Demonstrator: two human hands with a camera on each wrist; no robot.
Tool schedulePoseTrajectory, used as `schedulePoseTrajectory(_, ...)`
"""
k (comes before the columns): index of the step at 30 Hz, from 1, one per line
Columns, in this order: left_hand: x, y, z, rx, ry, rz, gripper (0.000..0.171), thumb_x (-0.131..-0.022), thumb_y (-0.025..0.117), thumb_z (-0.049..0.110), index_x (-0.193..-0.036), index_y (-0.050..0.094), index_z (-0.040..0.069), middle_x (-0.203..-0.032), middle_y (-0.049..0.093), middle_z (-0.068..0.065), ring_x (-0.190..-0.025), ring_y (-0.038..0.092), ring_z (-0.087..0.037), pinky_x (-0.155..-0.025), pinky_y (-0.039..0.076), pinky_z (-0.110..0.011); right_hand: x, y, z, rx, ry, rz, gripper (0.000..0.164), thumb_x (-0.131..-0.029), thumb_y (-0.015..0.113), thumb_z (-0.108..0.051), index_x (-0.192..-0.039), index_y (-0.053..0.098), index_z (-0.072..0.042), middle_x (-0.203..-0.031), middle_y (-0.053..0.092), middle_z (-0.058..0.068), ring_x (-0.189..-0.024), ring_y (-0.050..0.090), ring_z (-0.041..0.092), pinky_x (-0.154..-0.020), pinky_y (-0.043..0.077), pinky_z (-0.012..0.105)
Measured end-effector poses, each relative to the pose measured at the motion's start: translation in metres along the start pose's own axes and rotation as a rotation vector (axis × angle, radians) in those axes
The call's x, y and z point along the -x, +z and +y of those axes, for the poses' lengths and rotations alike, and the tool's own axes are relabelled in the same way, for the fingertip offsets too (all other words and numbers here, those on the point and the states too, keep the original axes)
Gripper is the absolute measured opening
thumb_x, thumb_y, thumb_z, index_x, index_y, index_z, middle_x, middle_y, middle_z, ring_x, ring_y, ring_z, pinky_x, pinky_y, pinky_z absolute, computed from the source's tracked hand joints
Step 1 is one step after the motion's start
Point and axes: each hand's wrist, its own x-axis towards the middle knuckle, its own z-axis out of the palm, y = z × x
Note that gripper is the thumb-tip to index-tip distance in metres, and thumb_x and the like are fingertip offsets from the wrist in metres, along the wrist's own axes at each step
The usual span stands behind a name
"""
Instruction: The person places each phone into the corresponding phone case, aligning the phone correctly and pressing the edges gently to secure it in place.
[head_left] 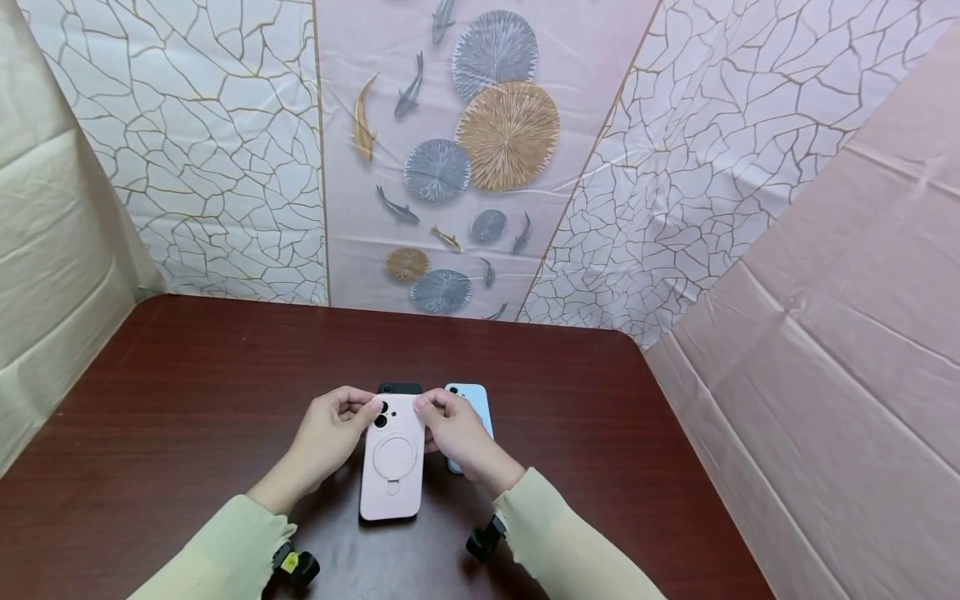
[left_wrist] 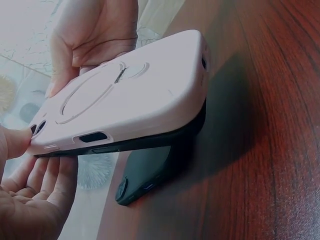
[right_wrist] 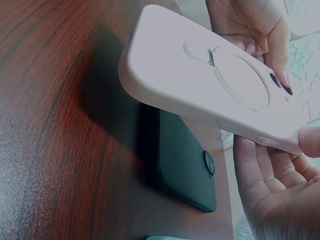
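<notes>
Both hands hold a pale pink phone case (head_left: 392, 500) by its camera end, above the table. The case has a ring and a small stand on its back. A black edge (left_wrist: 189, 131), apparently of a phone, shows along its underside in the left wrist view. The left hand (head_left: 327, 437) pinches the camera corner, thumb on top and fingers below. At the opposite corner the right hand (head_left: 463, 437) pinches in the same way. Beneath the pink case lies a black phone or case (right_wrist: 182, 160), partly hidden.
A light blue phone or case (head_left: 472, 394) lies on the dark red wooden table (head_left: 585, 467), partly behind the right hand. Patterned cloth (head_left: 225, 167) hangs behind the table, with plain cloth (head_left: 825, 333) on the right side.
</notes>
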Motion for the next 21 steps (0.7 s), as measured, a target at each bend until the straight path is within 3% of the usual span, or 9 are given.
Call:
schedulePoseTrajectory(5, -0.0002, -0.0004, -0.0016, -0.02, 0.012, 0.006, 0.02, -0.094, 0.066, 0.02, -0.102, 0.067, 0.002, -0.086, 0.065, -0.008, -0.075, 0.059, -0.014, -0.065, 0.049, -0.021, -0.0079, -0.0014, 0.0104, -0.012, -0.005, -0.012, 0.023, -0.101, 0.053, -0.027, -0.103, 0.063, -0.007, -0.087, 0.069, 0.008, -0.074, 0.067, 0.028, -0.066, 0.057, 0.043)
schedulePoseTrajectory(14, -0.0011, -0.0006, -0.0033, -0.027, -0.003, 0.013, 0.021, -0.094, 0.066, 0.021, -0.102, 0.068, 0.002, -0.086, 0.066, -0.007, -0.076, 0.059, -0.013, -0.066, 0.048, -0.021, -0.0076, -0.0014, 0.0088, -0.003, -0.005, -0.033, 0.022, -0.101, 0.053, -0.028, -0.101, 0.062, -0.008, -0.086, 0.068, 0.008, -0.072, 0.067, 0.024, -0.066, 0.057, 0.041)
schedulePoseTrajectory(21, -0.0034, -0.0014, -0.005, 0.111, -0.103, -0.044, 0.024, -0.094, 0.065, 0.018, -0.106, 0.064, -0.003, -0.09, 0.066, -0.008, -0.083, 0.06, -0.014, -0.079, 0.051, -0.03, -0.0078, -0.0025, 0.0082, 0.007, -0.003, -0.032, 0.023, -0.101, 0.053, -0.029, -0.103, 0.063, -0.009, -0.087, 0.068, 0.007, -0.073, 0.066, 0.024, -0.066, 0.057, 0.04)
